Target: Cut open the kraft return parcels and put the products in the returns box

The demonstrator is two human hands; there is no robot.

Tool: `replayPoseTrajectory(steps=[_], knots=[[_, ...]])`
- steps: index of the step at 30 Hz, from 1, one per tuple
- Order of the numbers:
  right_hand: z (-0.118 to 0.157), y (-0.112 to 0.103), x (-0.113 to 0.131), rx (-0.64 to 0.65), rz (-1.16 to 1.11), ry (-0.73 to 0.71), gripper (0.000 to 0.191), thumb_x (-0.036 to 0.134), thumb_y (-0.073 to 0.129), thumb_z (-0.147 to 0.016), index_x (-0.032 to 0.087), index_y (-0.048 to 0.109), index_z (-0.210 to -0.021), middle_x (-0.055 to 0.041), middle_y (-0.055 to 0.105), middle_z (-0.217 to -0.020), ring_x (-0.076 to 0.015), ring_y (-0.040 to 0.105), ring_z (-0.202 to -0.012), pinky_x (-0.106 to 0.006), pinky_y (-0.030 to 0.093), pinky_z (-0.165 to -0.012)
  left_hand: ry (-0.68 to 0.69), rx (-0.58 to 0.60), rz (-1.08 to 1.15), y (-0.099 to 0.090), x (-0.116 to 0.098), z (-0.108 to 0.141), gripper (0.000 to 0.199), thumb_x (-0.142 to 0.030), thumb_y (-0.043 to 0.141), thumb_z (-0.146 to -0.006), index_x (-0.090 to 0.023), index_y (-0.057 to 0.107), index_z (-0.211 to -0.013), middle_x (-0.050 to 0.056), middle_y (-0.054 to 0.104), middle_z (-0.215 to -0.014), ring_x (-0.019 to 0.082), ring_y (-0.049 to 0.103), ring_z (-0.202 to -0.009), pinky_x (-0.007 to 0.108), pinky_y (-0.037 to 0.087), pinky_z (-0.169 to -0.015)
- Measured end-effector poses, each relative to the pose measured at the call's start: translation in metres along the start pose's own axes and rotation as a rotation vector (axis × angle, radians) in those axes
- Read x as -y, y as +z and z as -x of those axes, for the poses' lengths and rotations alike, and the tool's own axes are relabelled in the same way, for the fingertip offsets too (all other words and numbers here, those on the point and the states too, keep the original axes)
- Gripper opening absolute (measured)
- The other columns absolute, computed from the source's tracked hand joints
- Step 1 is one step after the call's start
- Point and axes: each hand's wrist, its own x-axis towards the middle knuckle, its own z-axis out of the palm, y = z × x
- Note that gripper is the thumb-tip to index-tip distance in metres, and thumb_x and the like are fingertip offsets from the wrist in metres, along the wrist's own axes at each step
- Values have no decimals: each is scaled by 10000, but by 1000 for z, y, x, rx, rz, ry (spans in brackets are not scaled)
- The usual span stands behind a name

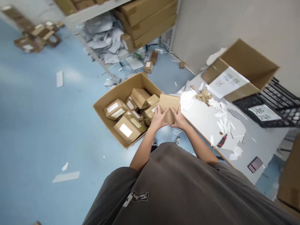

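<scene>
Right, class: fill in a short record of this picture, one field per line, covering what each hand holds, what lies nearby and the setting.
left hand: left hand grips the small cardboard box from its left side
right hand: right hand grips the same box from the right
below the box: large open carton on the blue floor, holding many small labelled boxes
table: white table with paper scraps, a red utility knife and a phone
further back: open carton with a paper sign, black crate
</scene>
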Motion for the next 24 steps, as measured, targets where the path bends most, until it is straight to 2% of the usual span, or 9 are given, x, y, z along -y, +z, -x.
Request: replayPoseTrajectory(steps=[3,6,9,12,15,17,20,24], knots=[[45,-37,-68,-120,-65,96,1602,274,1087,-524,311,142,-1817,-198,-322,-1804,-562,234,-1660,-636,441,-1261,125,101,-35,40,-67,-51,1278,-386,1060,-663,-329,380,-1743,165,-110,-1875,578,198,-1668,704,340,-1299],[88,-62,-138,-204,-129,207,1578,305,1089,-526,280,174,-1811,-205,-337,-1798,-551,174,-1678,-630,407,-1286,267,189,-92,91,-132,-99,1294,-390,1063,-654,-322,372,-1746,174,-104,-1874,570,231,-1656,691,351,-1292],[124,-72,-207,-264,-195,319,1525,358,1084,-560,233,208,-1801,-221,-349,-1789,-526,139,-1692,-605,362,-1317,382,315,-163,148,-187,-141,1291,-407,1068,-631,-327,398,-1732,168,-39,-1878,575,247,-1638,711,379,-1263],[149,-65,-266,-287,-279,435,1508,428,1087,-566,214,234,-1791,-242,-323,-1794,-515,185,-1688,-591,359,-1318,404,459,-221,203,-225,-172,1288,-389,1072,-614,-323,420,-1723,171,0,-1879,590,230,-1635,728,393,-1242],[163,-50,-306,-264,-369,533,1488,444,1083,-572,180,258,-1781,-275,-258,-1806,-505,206,-1687,-575,363,-1317,374,579,-265,246,-244,-192,1286,-396,1065,-617,-328,415,-1725,173,-8,-1881,581,245,-1632,714,402,-1237],[168,-41,-321,-242,-432,566,1448,409,1064,-607,184,251,-1784,-270,-227,-1817,-475,196,-1697,-550,372,-1316,343,634,-290,264,-248,-201,1277,-429,1056,-624,-327,415,-1723,173,-7,-1882,570,265,-1629,708,412,-1232],[172,-36,-328,-240,-488,568,1391,368,1028,-665,218,229,-1794,-241,-211,-1832,-438,199,-1705,-526,381,-1315,331,662,-287,274,-244,-210,1280,-477,1049,-621,-307,413,-1719,183,-4,-1880,553,282,-1632,703,404,-1246],[177,-39,-331,-225,-470,567,1361,403,1015,-686,224,246,-1794,-217,-153,-1851,-454,218,-1697,-562,376,-1314,323,658,-211,271,-222,-208,1268,-458,1044,-641,-259,406,-1719,208,54,-1873,520,211,-1680,664,357,-1299]])
